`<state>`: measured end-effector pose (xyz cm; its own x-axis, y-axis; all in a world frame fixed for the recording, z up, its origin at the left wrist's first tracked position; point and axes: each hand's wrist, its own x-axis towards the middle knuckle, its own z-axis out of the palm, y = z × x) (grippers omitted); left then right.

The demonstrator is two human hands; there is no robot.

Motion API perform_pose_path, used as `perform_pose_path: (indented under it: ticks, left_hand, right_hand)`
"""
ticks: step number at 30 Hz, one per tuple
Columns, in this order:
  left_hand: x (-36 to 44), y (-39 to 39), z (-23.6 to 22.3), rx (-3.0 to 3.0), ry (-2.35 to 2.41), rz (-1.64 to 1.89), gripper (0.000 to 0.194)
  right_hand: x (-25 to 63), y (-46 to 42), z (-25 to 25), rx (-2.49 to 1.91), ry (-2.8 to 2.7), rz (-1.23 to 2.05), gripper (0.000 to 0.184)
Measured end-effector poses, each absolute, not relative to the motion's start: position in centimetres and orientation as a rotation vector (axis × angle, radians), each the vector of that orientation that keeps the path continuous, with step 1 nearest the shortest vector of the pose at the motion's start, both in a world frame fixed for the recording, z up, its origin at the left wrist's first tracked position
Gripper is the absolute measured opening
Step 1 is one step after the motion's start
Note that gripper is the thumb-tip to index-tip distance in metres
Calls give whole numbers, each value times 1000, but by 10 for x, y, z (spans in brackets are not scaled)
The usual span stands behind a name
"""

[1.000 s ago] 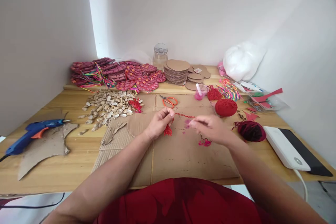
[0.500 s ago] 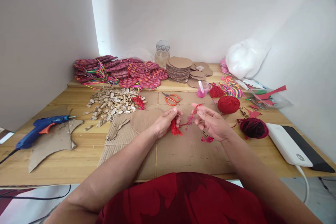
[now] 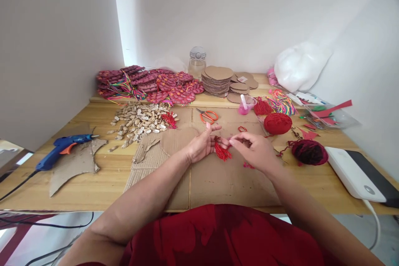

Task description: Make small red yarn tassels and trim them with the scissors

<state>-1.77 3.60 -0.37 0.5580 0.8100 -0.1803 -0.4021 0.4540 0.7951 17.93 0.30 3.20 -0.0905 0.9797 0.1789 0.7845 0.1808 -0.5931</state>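
Note:
My left hand [image 3: 202,146] is palm up above the cardboard mat [image 3: 212,187], thumb raised apart. A small red yarn tassel [image 3: 222,153] with a dark tied top is held across its fingers, strands hanging toward me. My right hand [image 3: 255,148] pinches close beside the tassel's top. What sits between those fingertips is too small to make out. A short red yarn piece [image 3: 242,129] lies just beyond the right hand, and pink-red scraps [image 3: 248,165] lie partly under it. Orange-handled scissors [image 3: 209,116] rest farther back on the mat.
Peanut shells [image 3: 140,120] and another red tassel [image 3: 169,119] lie left, with a blue glue gun [image 3: 59,149]. Behind are decorated pieces [image 3: 168,87] and stacked cardboard shapes [image 3: 216,81]. Red yarn [image 3: 278,123], dark yarn [image 3: 310,152] and a white device [image 3: 352,174] are right.
My right hand has come closer to my left and turned inward. The stretched red strand between the hands is gone; a red piece now lies on the mat. My left fingers have opened out beneath the tassel.

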Motion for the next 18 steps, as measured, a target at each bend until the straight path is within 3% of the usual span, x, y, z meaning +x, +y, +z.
perform_pose_path:
  ticks: [2, 5, 8, 13, 18]
  left_hand:
    - [-18, 35, -3, 783, 576, 774, 76]
    - [-18, 32, -3, 804, 542, 751, 79]
    - [-17, 32, -7, 889, 516, 775, 75]
    - [-16, 33, -11, 1153, 459, 744, 50]
    - [-16, 31, -12, 1168, 525, 647, 45]
  right_hand:
    - [163, 5, 25, -1545, -1943, 446, 36]
    - [149, 11, 15, -1425, -1982, 380, 26]
    - [148, 15, 13, -1411, -1905, 587, 22]
    - [158, 18, 26, -1401, -1812, 817, 24]
    - [178, 32, 40, -1387, -1619, 868, 31]
